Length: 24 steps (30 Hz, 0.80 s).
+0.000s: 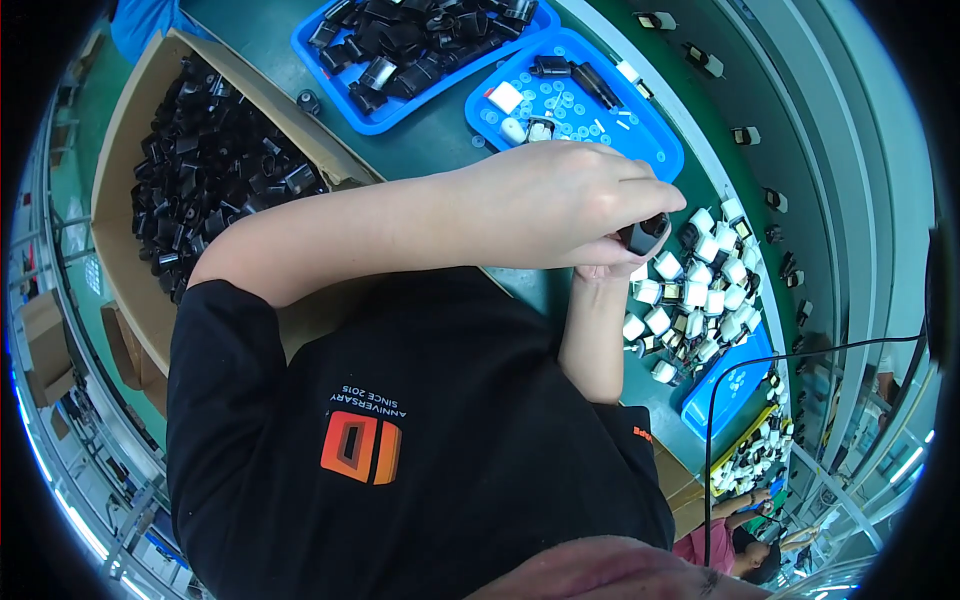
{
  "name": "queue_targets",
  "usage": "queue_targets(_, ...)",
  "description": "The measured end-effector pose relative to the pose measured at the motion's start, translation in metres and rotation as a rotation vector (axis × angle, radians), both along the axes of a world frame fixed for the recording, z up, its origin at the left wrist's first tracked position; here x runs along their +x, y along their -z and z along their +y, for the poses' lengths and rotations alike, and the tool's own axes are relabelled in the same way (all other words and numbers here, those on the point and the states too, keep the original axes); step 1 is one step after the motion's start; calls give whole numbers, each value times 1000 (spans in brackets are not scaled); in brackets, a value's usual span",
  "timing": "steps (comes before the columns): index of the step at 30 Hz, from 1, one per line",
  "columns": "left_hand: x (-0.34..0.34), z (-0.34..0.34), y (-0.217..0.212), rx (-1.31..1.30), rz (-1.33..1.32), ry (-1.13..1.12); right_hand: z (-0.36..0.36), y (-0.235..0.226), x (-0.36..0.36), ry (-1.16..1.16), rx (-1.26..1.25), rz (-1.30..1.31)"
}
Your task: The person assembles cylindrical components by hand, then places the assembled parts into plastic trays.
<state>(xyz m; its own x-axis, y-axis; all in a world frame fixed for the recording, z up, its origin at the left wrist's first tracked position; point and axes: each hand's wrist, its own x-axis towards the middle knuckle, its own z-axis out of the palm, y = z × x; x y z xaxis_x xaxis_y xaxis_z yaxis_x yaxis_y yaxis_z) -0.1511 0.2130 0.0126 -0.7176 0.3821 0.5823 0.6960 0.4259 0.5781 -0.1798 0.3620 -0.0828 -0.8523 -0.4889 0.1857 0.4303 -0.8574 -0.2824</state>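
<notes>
My left hand [560, 205] reaches across my body over the green table and pinches a small black plastic part [647, 234] with its fingertips. My right hand [603, 271] lies just beneath it, mostly hidden; only a few fingertips show under the part, and whether they grip it I cannot tell. Right beside the part lies a heap of small white-capped components [700, 290]. My black shirt fills the lower half of the view.
A cardboard box [112, 150] full of black parts stands at the left. Two blue trays sit at the back, one with black parts [310, 50], one with white rings [655, 140]. A grey conveyor [800, 150] carries parts at the right. Another person [730, 545] is at lower right.
</notes>
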Motion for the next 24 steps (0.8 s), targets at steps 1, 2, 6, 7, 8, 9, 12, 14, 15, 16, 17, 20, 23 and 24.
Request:
queue_targets(1, 0, -1, -2, -1, -21, 16, 3, 0, 1, -47, 6, -2)
queue_targets(2, 2, 0, -3, 1, -44, 38, 7, 0, 2, -89, 14, -5)
queue_targets(6, -4, 3, -8, 2, -73, 109, 10, -4, -5, -6, -36, 159)
queue_targets(7, -3, 0, -5, -22, -26, 69, 9, -10, 0, 54, 65, 130)
queue_targets(8, -6, -2, -6, -46, 32, 38, 8, -19, 0, 127, 161, 107)
queue_targets(9, -8, -4, -8, -58, 2, 26, 10, -23, -4, 219, 259, 163)
queue_targets(12, -6, -8, -15, -138, 7, 23, 28, -14, -6, 540, 871, 610)
queue_targets(14, -9, -14, -13, -196, 37, 17, 25, -46, 14, 394, 947, 579)
queue_targets(15, -12, -18, -8, -229, 76, 76, 25, -52, 16, 427, 953, 576)
queue_targets(16, -16, -18, -5, -262, 115, 130, 25, -56, 17, 307, 750, 404)
queue_targets(17, -17, -12, -9, -260, 129, 160, 27, -58, 14, 191, 544, 239)
queue_targets(20, -13, -13, -12, -65, -397, 71, 26, -56, 17, 139, 467, 236)
queue_targets(23, -7, -5, -1, 172, -714, 47, 14, -42, 14, 122, 370, 310)
queue_targets(24, -6, -5, 5, 200, -672, 52, 9, -37, 18, 185, 373, 279)
